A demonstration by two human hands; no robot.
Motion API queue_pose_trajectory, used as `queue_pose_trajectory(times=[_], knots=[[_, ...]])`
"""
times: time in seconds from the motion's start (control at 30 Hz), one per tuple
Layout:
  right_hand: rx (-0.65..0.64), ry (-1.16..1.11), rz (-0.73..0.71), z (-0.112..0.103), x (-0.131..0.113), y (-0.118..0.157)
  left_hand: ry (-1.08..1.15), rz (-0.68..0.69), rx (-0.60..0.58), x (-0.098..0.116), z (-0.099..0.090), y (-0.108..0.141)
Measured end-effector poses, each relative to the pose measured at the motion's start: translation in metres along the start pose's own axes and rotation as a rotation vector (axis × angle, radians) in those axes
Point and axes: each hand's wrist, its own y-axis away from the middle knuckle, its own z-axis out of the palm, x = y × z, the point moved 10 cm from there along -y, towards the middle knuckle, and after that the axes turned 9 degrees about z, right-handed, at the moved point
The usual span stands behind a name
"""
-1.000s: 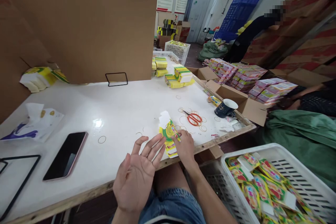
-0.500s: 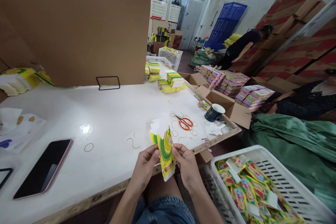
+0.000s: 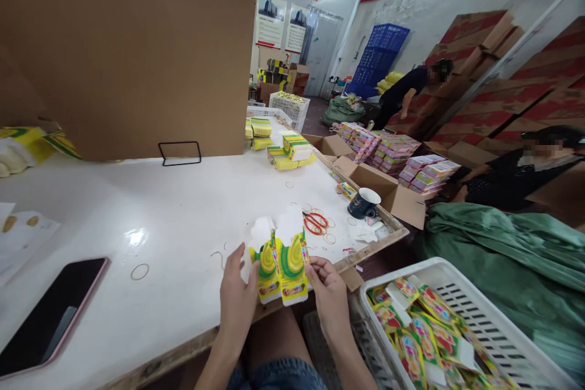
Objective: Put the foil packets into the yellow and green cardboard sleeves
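The left hand (image 3: 237, 295) is half open, its fingers parted and its thumb at the outer edge of the left carton (image 3: 268, 274); the right hand (image 3: 332, 295) is clamped on the outer edge of the right carton (image 3: 293, 268), thumb in front. The two flat yellow-green cartons are between the hands, side by side, over the near edge of the tabletop (image 3: 183, 207). Their long axes run away from the person, white flaps at the far ends, printed faces toward the camera. Half a second ago they were bunched together and turned partly edge-on, with both hands pinching them; now they are spread apart into two faces

Just beyond the right hand lie the red-handled scissors (image 3: 315, 223) among rubber bands, and farther right stands a dark mug (image 3: 364, 203). Left of the left hand are a single rubber band (image 3: 139, 272) and, well apart, a phone (image 3: 52, 317). Beyond both hands sit yellow-green bundles (image 3: 295, 149). To the right of the right hand, off the tabletop, is a white basket (image 3: 404, 270) of printed packets
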Motion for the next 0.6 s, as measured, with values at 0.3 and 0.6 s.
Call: queue_pose_trajectory(times=[0.3, 0.6], knots=[[-0.230, -0.215, 0.211, 0.046, 0.004, 0.024, 0.564, -0.177, -0.597, 0.027, 0.064, 0.040], [-0.278, -0.005, 0.119, 0.047, -0.010, 0.032, 0.497, -0.204, -0.467, 0.010, 0.057, 0.036]])
